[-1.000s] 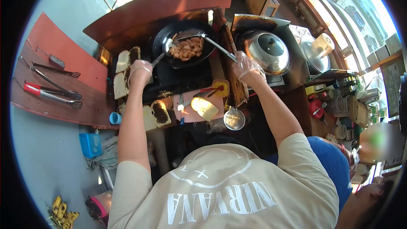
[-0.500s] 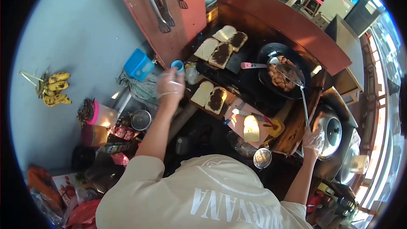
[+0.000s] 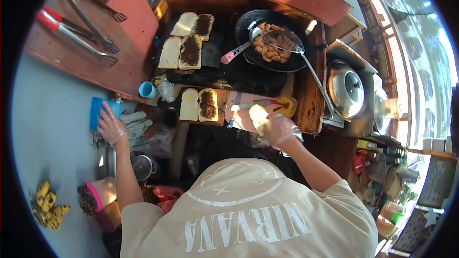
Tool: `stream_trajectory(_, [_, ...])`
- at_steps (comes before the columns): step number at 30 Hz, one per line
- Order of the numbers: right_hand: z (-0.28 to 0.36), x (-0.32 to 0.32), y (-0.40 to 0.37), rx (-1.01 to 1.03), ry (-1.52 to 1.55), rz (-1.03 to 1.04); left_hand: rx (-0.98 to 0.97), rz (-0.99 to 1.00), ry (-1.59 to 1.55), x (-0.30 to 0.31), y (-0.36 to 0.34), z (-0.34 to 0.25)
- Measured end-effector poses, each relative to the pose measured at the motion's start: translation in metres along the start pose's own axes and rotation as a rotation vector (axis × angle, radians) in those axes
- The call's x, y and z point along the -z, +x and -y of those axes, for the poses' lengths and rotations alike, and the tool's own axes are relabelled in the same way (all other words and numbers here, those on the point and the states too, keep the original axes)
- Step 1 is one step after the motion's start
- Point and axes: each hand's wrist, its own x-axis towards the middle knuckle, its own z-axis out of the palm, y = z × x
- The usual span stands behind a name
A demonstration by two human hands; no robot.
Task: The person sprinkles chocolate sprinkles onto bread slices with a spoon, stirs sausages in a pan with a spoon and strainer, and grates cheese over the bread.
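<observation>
A bunch of bananas (image 3: 48, 205) lies on the pale grey floor at the far left. Above it, two pairs of tongs (image 3: 79, 28) rest on a red-brown board. The left hand (image 3: 111, 126), in a clear glove, lies flat with its grip spread, fingertips on one blue box (image 3: 97, 110) and palm beside a checked cloth (image 3: 136, 126). One blue cup (image 3: 148, 89) stands just right of the box.

Six bread slices (image 3: 190, 104) sit in three pairs on the dark desk (image 3: 248, 83), one plain and one spread dark in each pair. One pink-handled spoon (image 3: 234, 52) leans into one black pan (image 3: 272, 40) of sausage pieces, and one long-handled skimmer (image 3: 311, 74) rests across it.

The gloved right hand (image 3: 281, 130) touches one pale yellow block (image 3: 257, 113) on a pink board (image 3: 241, 114). Its grip is curled, but I cannot tell whether it pinches the block. One lidded steel pot (image 3: 345, 88) stands further right, then bright windows.
</observation>
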Motion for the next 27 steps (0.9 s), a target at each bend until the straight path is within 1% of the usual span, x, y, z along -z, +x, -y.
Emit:
stream_trajectory(1, [0.003,-0.021,0.007,-0.014,0.006,0.003,0.022,0.041,-0.054,0.016,0.002,-0.001])
stream_trajectory(2, [-0.001,-0.059,0.023,-0.118,-0.009,0.037,0.046,0.083,-0.104,0.027,0.003,-0.001])
stream_trajectory(3, [-0.003,-0.093,0.036,-0.218,-0.025,0.072,0.039,0.082,-0.104,0.032,0.003,0.001])
stream_trajectory(4, [-0.002,-0.117,0.045,-0.219,-0.022,0.074,0.033,0.063,-0.119,0.035,0.001,0.003])
stream_trajectory(5, [0.0,-0.137,0.052,-0.264,-0.075,-0.104,0.029,0.044,-0.133,0.038,-0.001,0.005])
stream_trajectory(6, [0.003,-0.139,0.058,-0.284,-0.101,-0.192,0.028,0.043,-0.131,0.042,-0.003,0.008])
stream_trajectory(7, [0.009,-0.136,0.062,-0.305,-0.125,-0.28,0.027,-0.009,-0.162,0.045,-0.007,0.012])
stream_trajectory(8, [0.011,-0.131,0.072,-0.336,-0.076,-0.146,0.023,-0.06,-0.19,0.051,-0.013,0.018])
stream_trajectory(9, [0.012,-0.122,0.081,-0.366,-0.026,-0.011,0.017,-0.059,-0.185,0.061,-0.02,0.022])
stream_trajectory(11, [0.0,-0.136,0.102,-0.391,0.005,0.006,0.002,-0.127,-0.278,0.087,-0.038,0.025])
stream_trajectory(12, [-0.002,-0.137,0.107,-0.382,0.02,0.031,0.0,-0.134,-0.276,0.094,-0.047,0.026])
stream_trajectory(13, [-0.002,-0.132,0.106,-0.372,0.034,0.055,-0.057,-0.206,-0.324,0.1,-0.058,0.028])
stream_trajectory(14, [-0.005,-0.127,0.1,-0.299,0.042,0.04,-0.113,-0.274,-0.37,0.105,-0.069,0.028])
stream_trajectory(15, [0.0,-0.116,0.089,-0.291,0.044,0.039,-0.11,-0.275,-0.362,0.109,-0.079,0.027])
stream_trajectory(17, [0.012,-0.094,0.071,-0.239,0.065,-0.038,-0.145,-0.261,-0.395,0.115,-0.101,0.022])
stream_trajectory(18, [0.014,-0.086,0.063,-0.206,0.141,0.002,-0.134,-0.261,-0.387,0.116,-0.11,0.021])
stream_trajectory(19, [0.021,-0.08,0.059,-0.196,0.136,-0.003,-0.168,-0.254,-0.446,0.117,-0.119,0.018])
stream_trajectory(20, [0.027,-0.075,0.055,-0.11,0.114,-0.048,-0.204,-0.246,-0.51,0.116,-0.127,0.016])
stream_trajectory(21, [0.034,-0.068,0.052,-0.029,0.092,-0.092,-0.198,-0.246,-0.513,0.115,-0.134,0.014])
stream_trajectory(22, [0.043,-0.053,0.049,-0.013,0.154,-0.078,-0.225,-0.207,-0.552,0.113,-0.141,0.012])
stream_trajectory(23, [0.052,-0.039,0.052,-0.018,0.151,-0.081,-0.255,-0.167,-0.591,0.11,-0.145,0.01])
stream_trajectory(25, [0.073,-0.014,0.074,-0.057,0.187,-0.089,-0.269,-0.173,-0.618,0.107,-0.151,0.006])
stream_trajectory(26, [0.081,-0.013,0.097,-0.085,0.189,-0.218,-0.301,-0.164,-0.646,0.104,-0.153,0.005])
stream_trajectory(27, [0.087,-0.008,0.117,-0.085,0.19,-0.221,-0.333,-0.156,-0.673,0.102,-0.153,0.004])
